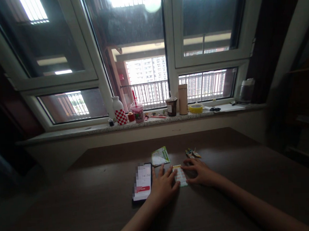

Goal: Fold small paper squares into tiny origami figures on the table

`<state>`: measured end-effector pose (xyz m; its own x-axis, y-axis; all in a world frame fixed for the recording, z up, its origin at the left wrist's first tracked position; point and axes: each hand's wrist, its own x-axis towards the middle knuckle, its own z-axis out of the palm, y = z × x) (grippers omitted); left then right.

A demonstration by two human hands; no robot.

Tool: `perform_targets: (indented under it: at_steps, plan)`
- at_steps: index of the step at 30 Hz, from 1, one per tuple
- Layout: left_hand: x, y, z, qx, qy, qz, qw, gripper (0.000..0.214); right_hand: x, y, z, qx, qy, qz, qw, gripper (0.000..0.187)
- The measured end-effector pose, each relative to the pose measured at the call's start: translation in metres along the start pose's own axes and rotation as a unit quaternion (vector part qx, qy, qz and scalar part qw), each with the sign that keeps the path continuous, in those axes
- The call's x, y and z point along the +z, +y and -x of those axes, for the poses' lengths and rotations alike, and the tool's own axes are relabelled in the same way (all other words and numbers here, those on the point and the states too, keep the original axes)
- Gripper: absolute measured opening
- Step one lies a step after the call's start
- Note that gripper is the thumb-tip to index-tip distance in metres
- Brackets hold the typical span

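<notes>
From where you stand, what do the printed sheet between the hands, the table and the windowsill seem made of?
Printed sheet: perhaps paper, thin and flat; coated plastic is possible. Table: wood or laminate, smooth, dark brown, faintly sheened. Windowsill: likely stone, its edge speckled grey.

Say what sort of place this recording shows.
Probably a room in a home or office: a brown table stands by wide windows, and a checkered bottle and a pink drink cup sit on the sill.

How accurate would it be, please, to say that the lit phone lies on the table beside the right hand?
The hand is wrong: the head view shows the lit phone lying on the table beside the left hand.
</notes>
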<state>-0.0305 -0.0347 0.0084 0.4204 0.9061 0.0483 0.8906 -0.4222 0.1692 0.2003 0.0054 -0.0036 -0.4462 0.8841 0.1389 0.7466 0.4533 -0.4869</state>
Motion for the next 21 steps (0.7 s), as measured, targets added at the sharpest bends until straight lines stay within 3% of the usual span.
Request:
perform_targets:
  at_steps: [4,9,12,15,21]
  plan:
    - [0.002,-0.001,-0.001,0.0,0.006,0.006,1.0,0.057,-0.004,-0.002,0.003,0.003,-0.026,0.006,1.0,0.073]
    - [0.002,-0.002,-0.001,0.001,0.006,0.002,1.0,0.057,-0.003,-0.002,0.007,-0.007,-0.015,-0.009,1.0,0.072]
    - [0.001,-0.001,0.0,0.0,0.005,0.002,1.0,0.057,0.001,0.002,0.008,-0.014,0.018,-0.035,0.999,0.062]
    - [0.002,0.0,0.0,0.0,0.006,0.003,1.0,0.057,0.004,0.006,0.006,-0.018,0.055,-0.078,0.995,0.04]
    - [0.004,-0.002,-0.001,0.005,0.015,0.015,1.0,0.057,0.004,0.006,0.006,-0.046,0.049,-0.104,0.992,0.034]
